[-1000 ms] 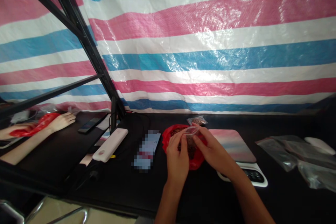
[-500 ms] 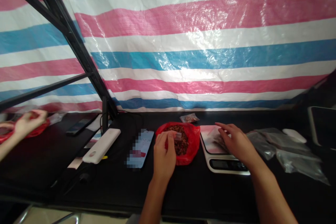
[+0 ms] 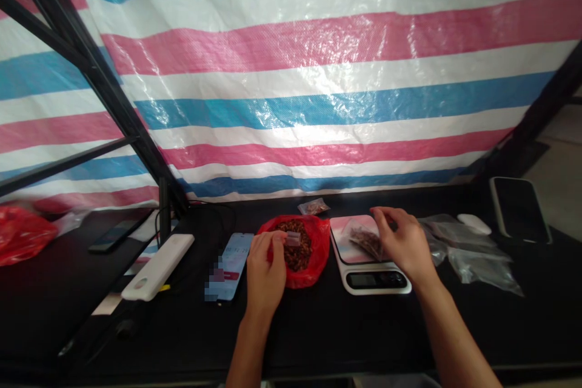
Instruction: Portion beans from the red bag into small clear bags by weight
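A pink, white and blue striped tarpaulin (image 3: 291, 91) is hung behind the red plastic bag (image 3: 318, 248), which is set on a black worktop (image 3: 345, 333). A black metal frame strut (image 3: 104, 85) is seen rising well to the left of the red plastic bag. To its right, a digital kitchen scale (image 3: 368, 282) is placed just beside it, with the display facing the camera. Loose clear plastic bags (image 3: 473, 254) are laid further right of the red plastic bag, and a black phone (image 3: 518, 209) is set beyond them, near the worktop's far right end. To the left of the red plastic bag, a phone with a pixelated screen (image 3: 228, 267) lies just beside it, and a white power bank (image 3: 157, 268) is placed further left.

The red plastic bag is filled with brown dried pieces (image 3: 295, 248). A zip bag of brown pieces (image 3: 366, 241) is lying on the scale's platform, and a small packet of brown pieces (image 3: 313, 207) is lying just behind the red plastic bag.

The left hand (image 3: 266, 260) is held over the red plastic bag's near edge, its fingers (image 3: 277, 237) clamped together on a small clear zip bag (image 3: 293, 239), which is held above the brown dried pieces. The right hand (image 3: 404, 239) is held to the right of the red plastic bag, over the scale, its fingers (image 3: 382, 213) apart and just beside the zip bag of brown pieces.
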Demonstrator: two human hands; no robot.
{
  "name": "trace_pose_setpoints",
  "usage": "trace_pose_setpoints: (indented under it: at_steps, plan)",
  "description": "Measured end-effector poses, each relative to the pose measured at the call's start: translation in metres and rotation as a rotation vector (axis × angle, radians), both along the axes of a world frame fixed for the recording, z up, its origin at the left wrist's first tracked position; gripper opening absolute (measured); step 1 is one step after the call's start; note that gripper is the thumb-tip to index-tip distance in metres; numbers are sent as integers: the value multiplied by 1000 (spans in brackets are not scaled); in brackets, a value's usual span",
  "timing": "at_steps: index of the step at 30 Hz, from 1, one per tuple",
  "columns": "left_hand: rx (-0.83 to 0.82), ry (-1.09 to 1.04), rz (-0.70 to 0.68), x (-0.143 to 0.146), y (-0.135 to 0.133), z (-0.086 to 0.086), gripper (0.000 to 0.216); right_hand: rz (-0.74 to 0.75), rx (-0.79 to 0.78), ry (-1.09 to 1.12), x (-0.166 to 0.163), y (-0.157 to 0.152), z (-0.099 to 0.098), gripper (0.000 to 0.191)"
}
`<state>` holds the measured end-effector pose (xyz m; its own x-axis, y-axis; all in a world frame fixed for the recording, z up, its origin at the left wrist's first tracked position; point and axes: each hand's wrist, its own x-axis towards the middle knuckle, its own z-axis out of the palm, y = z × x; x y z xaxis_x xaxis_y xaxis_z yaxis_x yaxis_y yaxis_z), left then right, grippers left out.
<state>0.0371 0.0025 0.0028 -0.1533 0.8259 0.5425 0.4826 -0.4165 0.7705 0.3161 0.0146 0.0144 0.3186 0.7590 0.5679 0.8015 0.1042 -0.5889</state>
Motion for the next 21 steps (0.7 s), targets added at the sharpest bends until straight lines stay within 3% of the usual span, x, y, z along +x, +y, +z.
trace_pose_setpoints:
  at_steps: [4, 21]
  plan:
    - [-1, 11, 20, -3, 2, -2, 32, 50, -61, -112, 2, 0, -6, 35]
    - [9, 56, 34, -12, 3, -7, 33, 122, -271, -134, -10, -9, -4, 41]
